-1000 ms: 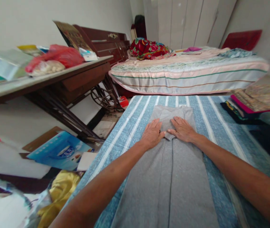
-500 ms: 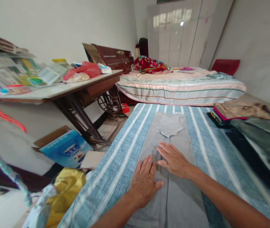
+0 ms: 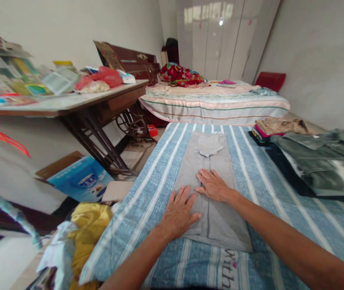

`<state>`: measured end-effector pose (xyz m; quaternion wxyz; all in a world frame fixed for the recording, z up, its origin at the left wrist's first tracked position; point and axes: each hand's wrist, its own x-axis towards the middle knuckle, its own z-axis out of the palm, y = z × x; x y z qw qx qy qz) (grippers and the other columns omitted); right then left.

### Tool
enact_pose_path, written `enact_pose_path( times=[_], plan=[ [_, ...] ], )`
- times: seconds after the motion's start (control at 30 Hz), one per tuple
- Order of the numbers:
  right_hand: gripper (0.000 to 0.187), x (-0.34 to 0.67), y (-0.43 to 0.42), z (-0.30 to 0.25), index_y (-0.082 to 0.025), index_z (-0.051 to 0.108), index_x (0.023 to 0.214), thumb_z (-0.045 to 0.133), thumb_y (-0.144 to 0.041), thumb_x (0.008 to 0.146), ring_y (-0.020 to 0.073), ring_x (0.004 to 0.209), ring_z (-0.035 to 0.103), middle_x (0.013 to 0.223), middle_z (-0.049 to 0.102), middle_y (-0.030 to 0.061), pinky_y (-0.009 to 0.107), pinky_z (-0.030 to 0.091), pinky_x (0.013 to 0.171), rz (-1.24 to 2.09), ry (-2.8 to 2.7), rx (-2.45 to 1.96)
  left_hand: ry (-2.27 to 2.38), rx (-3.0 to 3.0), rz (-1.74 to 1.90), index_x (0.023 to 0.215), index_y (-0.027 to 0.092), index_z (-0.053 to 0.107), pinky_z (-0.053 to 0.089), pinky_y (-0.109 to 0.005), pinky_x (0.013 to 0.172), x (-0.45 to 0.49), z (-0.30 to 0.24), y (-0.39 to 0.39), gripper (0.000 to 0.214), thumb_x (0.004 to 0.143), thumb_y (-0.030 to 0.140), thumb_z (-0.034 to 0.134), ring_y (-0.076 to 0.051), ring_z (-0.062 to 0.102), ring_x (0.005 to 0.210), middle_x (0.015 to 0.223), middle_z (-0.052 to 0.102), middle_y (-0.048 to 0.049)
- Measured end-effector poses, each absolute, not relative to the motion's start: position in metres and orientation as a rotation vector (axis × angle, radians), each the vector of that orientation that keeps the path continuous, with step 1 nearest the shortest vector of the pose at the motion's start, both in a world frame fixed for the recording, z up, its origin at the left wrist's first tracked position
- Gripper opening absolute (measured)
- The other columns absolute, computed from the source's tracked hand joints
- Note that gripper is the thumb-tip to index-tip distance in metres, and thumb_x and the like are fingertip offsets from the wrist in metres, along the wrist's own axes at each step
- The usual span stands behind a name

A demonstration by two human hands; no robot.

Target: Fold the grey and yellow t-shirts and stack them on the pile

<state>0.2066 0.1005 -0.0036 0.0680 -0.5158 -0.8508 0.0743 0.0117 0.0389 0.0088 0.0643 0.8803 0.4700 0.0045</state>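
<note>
A grey garment [image 3: 220,217], folded into a long panel, lies flat on a blue-and-white striped bed cover [image 3: 150,177]. Its two sides meet along a line down the middle, and a pointed, collar-like flap shows at the far end. My left hand [image 3: 178,213] rests flat on its left side, fingers spread, thumb toward the middle line. Just ahead and to the right, my right hand [image 3: 212,185] is also laid flat on the cloth across that line, fingers stretched out. Neither hand grips anything.
Dark green folded clothes [image 3: 326,161] and a smaller clothes stack [image 3: 280,128] lie at the right. Left of the bed are a sewing-machine table [image 3: 99,94], a blue box [image 3: 81,179] and yellow cloth [image 3: 90,225]. A second bed [image 3: 217,106] stands beyond.
Both hands stay flat on the garment, a little higher in the picture. The view has shifted, so the garment's near edge and more of the green clothes now show.
</note>
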Motion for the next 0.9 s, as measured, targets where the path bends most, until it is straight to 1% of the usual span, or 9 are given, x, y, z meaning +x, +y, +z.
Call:
enact_pose_path(
  times=[0.1, 0.23, 0.33, 0.43, 0.53, 0.63, 0.73, 0.83, 0.9],
  plan=[
    [0.065, 0.203, 0.092, -0.005, -0.012, 0.035, 0.138, 0.032, -0.055, 0.090, 0.0277, 0.136, 0.021, 0.147, 0.028, 0.0177, 0.050, 0.017, 0.108, 0.225, -2.513, -1.555, 1.395, 2.652, -0.016, 0.136, 0.022, 0.040, 0.017, -0.052, 0.110, 0.010, 0.013, 0.028, 0.058, 0.086, 0.051, 0.044, -0.028, 0.017, 0.138, 0.149, 0.025, -0.0120],
    [0.064, 0.197, 0.080, -0.003, -0.011, 0.036, 0.138, 0.031, -0.054, 0.090, 0.0278, 0.136, 0.023, 0.146, 0.029, 0.0182, 0.050, 0.019, 0.108, 0.277, -2.466, -1.577, 1.418, 2.646, -0.064, 0.134, 0.023, 0.043, 0.020, -0.053, 0.109, 0.010, 0.020, 0.014, 0.051, 0.088, 0.045, 0.044, -0.027, 0.020, 0.137, 0.148, 0.029, -0.0108],
    [0.061, 0.193, 0.068, -0.003, -0.012, 0.037, 0.137, 0.031, -0.052, 0.091, 0.0271, 0.136, 0.022, 0.146, 0.030, 0.0167, 0.049, 0.017, 0.109, 0.264, -2.419, -1.542, 1.397, 2.711, -0.053, 0.129, 0.024, 0.048, 0.026, -0.053, 0.107, 0.008, 0.018, 0.006, 0.046, 0.087, 0.039, 0.048, -0.027, 0.025, 0.136, 0.145, 0.035, -0.0100],
    [0.063, 0.189, 0.058, -0.004, -0.011, 0.038, 0.137, 0.032, -0.053, 0.091, 0.0278, 0.136, 0.023, 0.146, 0.030, 0.0170, 0.050, 0.017, 0.109, 0.352, -2.440, -1.510, 1.324, 2.840, 0.040, 0.127, 0.025, 0.049, 0.034, -0.053, 0.103, 0.002, 0.007, 0.002, 0.044, 0.084, 0.034, 0.053, -0.027, 0.033, 0.132, 0.141, 0.042, -0.0087],
    [0.061, 0.187, 0.048, -0.003, -0.011, 0.039, 0.136, 0.035, -0.052, 0.090, 0.0287, 0.135, 0.025, 0.146, 0.030, 0.0169, 0.051, 0.019, 0.109, 0.358, -2.395, -1.503, 1.280, 2.982, 0.195, 0.124, 0.026, 0.050, 0.040, -0.054, 0.098, -0.007, -0.007, 0.000, 0.043, 0.082, 0.034, 0.056, -0.029, 0.040, 0.128, 0.137, 0.047, -0.0089],
    [0.051, 0.188, 0.029, 0.002, -0.015, 0.046, 0.131, 0.040, -0.046, 0.091, 0.0273, 0.133, 0.031, 0.142, 0.039, 0.0144, 0.049, 0.023, 0.108, 0.296, -2.323, -1.450, 1.217, 3.075, 0.329, 0.119, 0.025, 0.053, 0.045, -0.051, 0.094, -0.016, -0.013, -0.004, 0.041, 0.079, 0.035, 0.060, -0.028, 0.045, 0.124, 0.134, 0.050, -0.0090],
    [0.039, 0.193, 0.000, 0.003, -0.018, 0.053, 0.122, 0.049, -0.038, 0.088, 0.0248, 0.125, 0.043, 0.132, 0.051, 0.0120, 0.046, 0.030, 0.106, 0.228, -2.272, -1.381, 1.143, 3.126, 0.404, 0.117, 0.023, 0.054, 0.048, -0.048, 0.093, -0.024, -0.007, -0.011, 0.040, 0.078, 0.030, 0.061, -0.027, 0.048, 0.121, 0.132, 0.051, -0.0098],
    [0.031, 0.203, -0.032, 0.001, -0.018, 0.058, 0.113, 0.056, -0.028, 0.083, 0.0227, 0.115, 0.051, 0.122, 0.059, 0.0099, 0.042, 0.038, 0.101, 0.151, -2.227, -1.320, 1.064, 3.125, 0.465, 0.114, 0.020, 0.055, 0.050, -0.044, 0.091, -0.030, 0.005, -0.019, 0.035, 0.079, 0.022, 0.057, -0.026, 0.051, 0.118, 0.129, 0.053, -0.0105],
    [0.027, 0.210, -0.049, -0.002, -0.017, 0.059, 0.109, 0.056, -0.021, 0.082, 0.0221, 0.110, 0.053, 0.115, 0.061, 0.0094, 0.040, 0.042, 0.098, 0.090, -2.205, -1.288, 1.066, 3.079, 0.509, 0.109, 0.019, 0.056, 0.051, -0.042, 0.090, -0.031, 0.013, -0.022, 0.030, 0.080, 0.018, 0.053, -0.025, 0.054, 0.115, 0.124, 0.057, -0.0104]
  ],
)
